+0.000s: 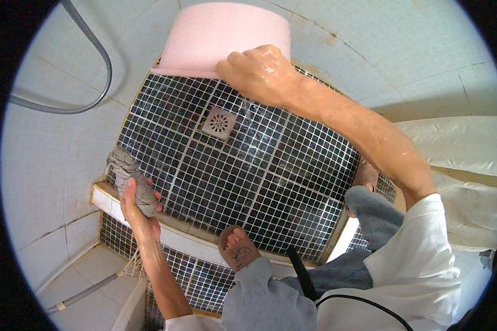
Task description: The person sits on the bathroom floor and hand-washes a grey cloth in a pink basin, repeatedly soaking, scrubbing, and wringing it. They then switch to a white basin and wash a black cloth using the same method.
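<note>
My left hand grips a bunched, creased grey cloth, held upright at the left side of the shower floor. Part of the cloth sits behind my thumb and fingers. At the top of the view, a pink plastic bucket is tipped over, its rim turned down toward the tiles. My right hand is wet and closed at the bucket's rim, with my arm reaching across from the right. The bucket's inside is hidden, and my fingertips are out of sight behind the knuckles.
Wet black mosaic tiles cover the floor around a square metal drain. A raised white ledge borders the near side, under my slippered foot. A grey shower hose loops at left; a pale curtain hangs at right.
</note>
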The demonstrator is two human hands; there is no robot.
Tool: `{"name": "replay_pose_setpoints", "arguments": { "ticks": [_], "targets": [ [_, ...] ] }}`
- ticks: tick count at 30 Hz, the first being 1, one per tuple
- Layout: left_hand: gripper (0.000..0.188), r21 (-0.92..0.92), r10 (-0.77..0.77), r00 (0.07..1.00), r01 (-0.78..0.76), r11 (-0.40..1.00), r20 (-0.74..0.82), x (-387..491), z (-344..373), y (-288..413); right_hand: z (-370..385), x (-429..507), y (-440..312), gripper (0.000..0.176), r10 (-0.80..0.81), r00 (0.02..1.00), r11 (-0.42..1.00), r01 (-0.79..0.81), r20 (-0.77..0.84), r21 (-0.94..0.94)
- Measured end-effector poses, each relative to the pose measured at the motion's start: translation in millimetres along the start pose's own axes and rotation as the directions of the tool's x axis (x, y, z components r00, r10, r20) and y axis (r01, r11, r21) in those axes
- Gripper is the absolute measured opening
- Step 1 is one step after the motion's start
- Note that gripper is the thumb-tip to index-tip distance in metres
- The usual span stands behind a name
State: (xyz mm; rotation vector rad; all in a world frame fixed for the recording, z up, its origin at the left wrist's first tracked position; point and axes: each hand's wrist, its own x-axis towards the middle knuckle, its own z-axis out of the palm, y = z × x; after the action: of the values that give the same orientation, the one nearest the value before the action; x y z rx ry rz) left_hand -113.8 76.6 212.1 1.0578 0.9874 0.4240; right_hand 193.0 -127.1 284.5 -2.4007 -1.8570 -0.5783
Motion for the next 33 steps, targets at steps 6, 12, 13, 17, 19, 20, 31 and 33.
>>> {"name": "replay_pose_setpoints", "arguments": {
  "ticks": [6,12,13,17,19,20,31,33],
  "targets": [
    [0.050,-0.016,0.049,0.996,-0.048,0.999,0.074,-5,20,2,-21,-4,19,0.014,0.049,0.999,0.999,-0.049,0.004,0.005],
    [0.046,0.017,0.129,0.983,-0.132,0.991,0.134,-7,39,13,-11,-36,40,0.016,0.481,0.877,0.834,-0.460,0.008,0.305],
    [0.045,0.028,0.142,0.979,-0.148,0.989,0.147,-7,44,15,-8,-42,44,0.016,0.580,0.802,0.680,-0.573,0.143,0.457],
    [0.041,0.054,0.213,0.949,-0.231,0.971,0.234,-4,75,16,0,-62,54,0.024,0.663,0.652,0.167,-0.607,0.367,0.777],
    [0.040,0.086,0.225,0.948,-0.250,0.965,0.226,1,92,16,0,-71,56,0.026,0.641,0.640,0.062,-0.594,0.424,0.802],
    [0.040,0.089,0.243,0.940,-0.271,0.959,0.241,2,102,15,-1,-75,57,0.026,0.617,0.635,0.029,-0.609,0.465,0.793],
    [0.073,0.296,0.156,0.853,-0.337,0.894,0.499,-1,187,-6,6,-89,55,0.026,0.573,0.583,-0.278,-0.523,0.576,0.806],
    [0.076,0.333,0.127,0.756,-0.424,0.842,0.642,-1,196,-7,9,-96,55,0.027,0.561,0.572,-0.332,-0.507,0.598,0.796]
  ]
}}
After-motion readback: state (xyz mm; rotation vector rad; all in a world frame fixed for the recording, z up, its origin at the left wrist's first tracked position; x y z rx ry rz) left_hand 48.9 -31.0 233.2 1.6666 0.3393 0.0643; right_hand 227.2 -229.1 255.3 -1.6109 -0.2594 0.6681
